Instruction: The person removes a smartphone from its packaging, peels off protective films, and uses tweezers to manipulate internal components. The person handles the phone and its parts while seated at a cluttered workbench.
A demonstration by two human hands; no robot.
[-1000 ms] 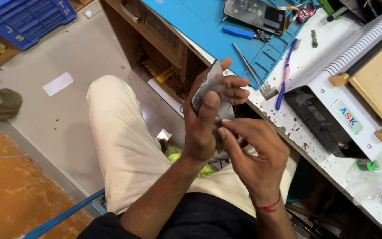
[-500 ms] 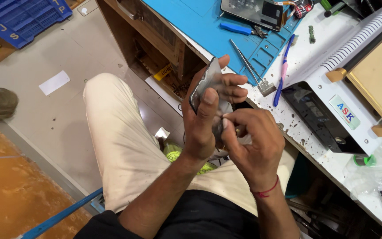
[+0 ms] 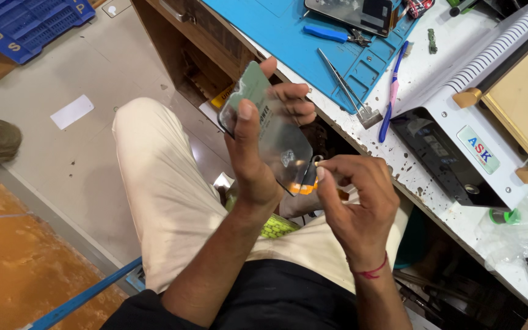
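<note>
My left hand grips a flat grey phone screen panel, thumb across its near face and fingers behind, holding it tilted over my lap. At the panel's lower corner, my right hand pinches a thin edge or film between thumb and forefinger, next to an orange flex strip. What exactly the right fingers hold is too small to tell.
A workbench runs along the right, with a blue work mat, metal tweezers, a blue-handled tool, a toothbrush, another phone and a machine with a tan plate. A blue crate sits on the floor at left.
The panel has tilted so more of its face shows. My right hand has slid from its middle down to the lower corner and now pinches there.
</note>
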